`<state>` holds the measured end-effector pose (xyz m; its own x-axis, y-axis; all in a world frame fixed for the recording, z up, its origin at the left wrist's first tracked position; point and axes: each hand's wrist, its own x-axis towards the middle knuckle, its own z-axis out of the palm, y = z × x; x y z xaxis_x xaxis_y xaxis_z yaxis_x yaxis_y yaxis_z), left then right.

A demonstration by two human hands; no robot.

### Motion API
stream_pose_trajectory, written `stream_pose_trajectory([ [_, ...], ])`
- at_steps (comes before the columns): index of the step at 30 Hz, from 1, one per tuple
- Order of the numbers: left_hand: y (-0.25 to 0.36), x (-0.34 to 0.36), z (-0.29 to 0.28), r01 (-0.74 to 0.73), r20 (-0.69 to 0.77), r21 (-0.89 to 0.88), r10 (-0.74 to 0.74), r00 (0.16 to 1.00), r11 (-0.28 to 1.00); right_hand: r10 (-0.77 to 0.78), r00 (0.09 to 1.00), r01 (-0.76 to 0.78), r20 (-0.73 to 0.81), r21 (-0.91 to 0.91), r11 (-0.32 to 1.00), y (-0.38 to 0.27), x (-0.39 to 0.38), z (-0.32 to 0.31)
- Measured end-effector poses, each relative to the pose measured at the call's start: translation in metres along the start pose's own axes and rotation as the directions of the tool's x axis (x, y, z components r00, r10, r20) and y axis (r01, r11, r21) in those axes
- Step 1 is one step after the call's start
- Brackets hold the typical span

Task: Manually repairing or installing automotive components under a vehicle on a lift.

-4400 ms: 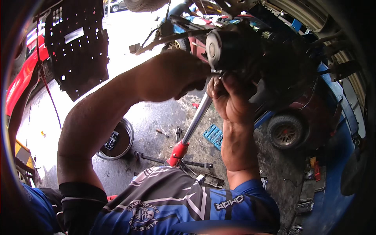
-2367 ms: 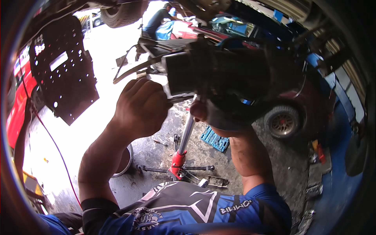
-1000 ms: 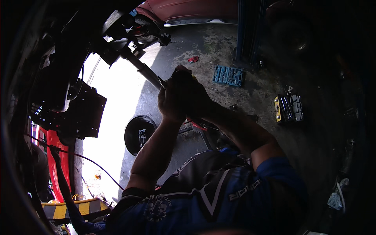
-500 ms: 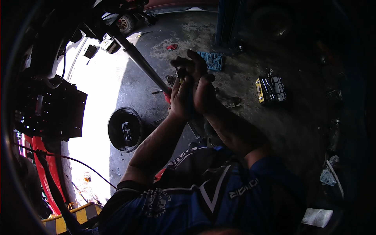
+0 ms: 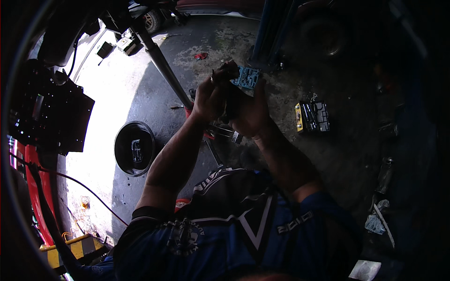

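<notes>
Both my hands are raised close together in front of me, in deep shadow. My left hand [image 5: 207, 100] is closed, its fingers curled around something dark that I cannot make out. Beside it, on the right, my right hand [image 5: 251, 114] has its thumb stretched up and apart, and its palm is turned toward the left hand. Its other fingers are mostly lost in the dark. A dark shape [image 5: 228, 105] lies between the two palms; its kind cannot be told. Behind the hands, on the floor, is a blue tool case [image 5: 247, 77] with several small pieces in it.
A grey metal post [image 5: 166, 70] with a red base slants down left of my hands. Near it is a round black basin [image 5: 135, 149] holding a pale-edged part. A black and yellow toolbox [image 5: 312, 116] lies to the right. A perforated dark panel [image 5: 56, 112] hangs at left.
My left hand has shifted slightly left and its raised fingers have curled in. The right hand has moved right and lower, its thumb now spread. The view has shifted a little.
</notes>
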<state>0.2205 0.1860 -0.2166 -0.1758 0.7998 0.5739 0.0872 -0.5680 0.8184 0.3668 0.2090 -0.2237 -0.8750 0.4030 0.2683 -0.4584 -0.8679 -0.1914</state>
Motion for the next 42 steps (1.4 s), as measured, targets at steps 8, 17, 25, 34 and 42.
stream_pose_trajectory([
  [8, -0.011, -0.012, 0.060, 0.197, -0.082, -0.165, -0.212, 0.974, 0.966, -0.096, 0.918, -0.095, -0.385, -0.448, 0.889, -0.038, 0.008, -0.078],
  [17, -0.057, 0.003, 0.047, 0.259, 0.141, -0.861, -0.283, 0.949, 0.439, -0.041, 0.962, -0.234, -0.270, -0.891, 0.388, -0.092, 0.010, -0.081],
  [25, -0.066, -0.026, 0.086, 0.204, 0.175, -0.979, -0.407, 0.897, 0.029, -0.065, 0.856, 0.408, 0.513, -0.746, -0.526, -0.096, 0.007, -0.044],
  [34, -0.035, -0.035, 0.082, 0.246, -0.526, -0.413, -0.450, 0.721, 0.877, -0.057, 0.988, -0.066, -0.144, -0.725, 0.685, -0.092, 0.018, -0.085],
  [42, -0.066, -0.052, 0.057, 0.403, -0.566, -0.020, -0.343, 0.750, 0.915, -0.117, 0.980, -0.106, -0.162, -0.919, 0.381, -0.048, 0.037, -0.060],
])
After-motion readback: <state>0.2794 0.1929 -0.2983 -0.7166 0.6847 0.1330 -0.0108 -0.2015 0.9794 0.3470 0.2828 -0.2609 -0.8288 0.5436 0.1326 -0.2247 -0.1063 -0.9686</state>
